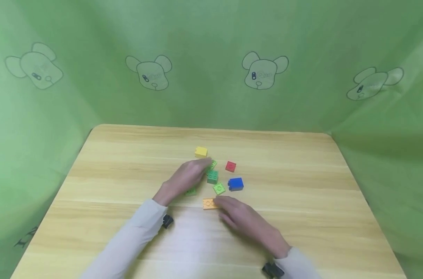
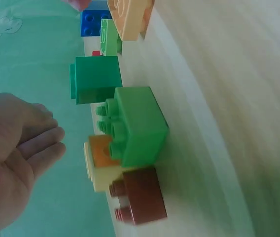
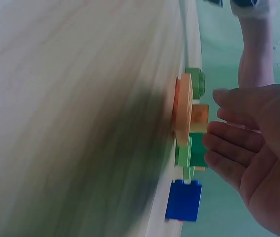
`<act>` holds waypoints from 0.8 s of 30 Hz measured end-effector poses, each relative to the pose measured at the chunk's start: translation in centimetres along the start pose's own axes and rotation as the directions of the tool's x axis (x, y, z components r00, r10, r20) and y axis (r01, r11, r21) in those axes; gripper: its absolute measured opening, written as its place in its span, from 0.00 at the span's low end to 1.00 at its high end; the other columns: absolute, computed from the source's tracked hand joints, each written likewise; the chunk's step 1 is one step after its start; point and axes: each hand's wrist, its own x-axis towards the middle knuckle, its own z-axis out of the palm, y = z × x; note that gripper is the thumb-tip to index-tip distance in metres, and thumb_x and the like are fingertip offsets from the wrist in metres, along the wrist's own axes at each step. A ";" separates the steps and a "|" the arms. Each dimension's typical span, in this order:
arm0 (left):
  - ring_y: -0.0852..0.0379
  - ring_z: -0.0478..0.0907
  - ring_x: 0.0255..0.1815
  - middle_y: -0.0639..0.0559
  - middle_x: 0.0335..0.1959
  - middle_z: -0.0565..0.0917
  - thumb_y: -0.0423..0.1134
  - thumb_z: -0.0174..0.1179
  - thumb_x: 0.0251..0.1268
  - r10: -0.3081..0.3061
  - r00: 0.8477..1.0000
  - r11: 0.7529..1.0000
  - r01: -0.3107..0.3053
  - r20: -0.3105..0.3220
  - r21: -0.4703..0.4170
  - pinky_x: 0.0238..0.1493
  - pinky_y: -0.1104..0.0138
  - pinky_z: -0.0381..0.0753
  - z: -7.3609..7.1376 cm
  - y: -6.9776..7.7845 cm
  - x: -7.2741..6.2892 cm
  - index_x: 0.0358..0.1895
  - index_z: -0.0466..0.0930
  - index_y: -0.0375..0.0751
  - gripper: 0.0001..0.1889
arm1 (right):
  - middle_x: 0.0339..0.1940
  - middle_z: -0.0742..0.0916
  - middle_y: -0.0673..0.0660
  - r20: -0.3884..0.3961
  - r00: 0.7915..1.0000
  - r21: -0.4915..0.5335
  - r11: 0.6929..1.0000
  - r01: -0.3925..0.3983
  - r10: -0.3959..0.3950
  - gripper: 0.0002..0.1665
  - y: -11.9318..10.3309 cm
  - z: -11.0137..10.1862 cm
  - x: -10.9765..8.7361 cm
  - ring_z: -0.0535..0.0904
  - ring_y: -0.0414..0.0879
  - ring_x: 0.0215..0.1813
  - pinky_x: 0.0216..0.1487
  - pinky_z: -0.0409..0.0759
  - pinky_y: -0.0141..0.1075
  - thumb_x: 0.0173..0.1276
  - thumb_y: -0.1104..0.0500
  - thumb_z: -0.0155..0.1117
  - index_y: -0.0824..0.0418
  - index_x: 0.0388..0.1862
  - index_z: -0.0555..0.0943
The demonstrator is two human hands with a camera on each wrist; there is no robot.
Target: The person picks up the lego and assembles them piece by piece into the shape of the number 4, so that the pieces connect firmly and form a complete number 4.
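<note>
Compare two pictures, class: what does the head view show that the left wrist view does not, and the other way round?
Only the head view shows the left sleeve and a black device beside it. Only the left wrist view shows the brown block. Both show the left hand, flat orange block and blue block.

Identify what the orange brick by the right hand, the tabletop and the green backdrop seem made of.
Orange brick: probably hard moulded plastic, fairly smooth; crisp edges, round studs, even colour.
Tabletop: wood or wood-look laminate, streaked with grain; pale glare hints at sheen.
Green backdrop: likely thin, mostly dull fabric or plastic sheeting, hanging in folds; which, I can't tell.
</note>
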 end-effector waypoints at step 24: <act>0.55 0.82 0.27 0.44 0.30 0.87 0.28 0.57 0.76 -0.176 0.981 0.975 0.163 0.079 0.151 0.32 0.70 0.85 2.2 -0.2 3.4 0.36 0.87 0.34 0.10 | 0.64 0.84 0.63 -0.005 0.997 -0.127 0.989 0.078 -0.079 0.21 0.1 1.9 1.7 0.81 0.55 0.65 0.66 0.80 0.43 0.73 0.64 0.69 0.67 0.63 0.82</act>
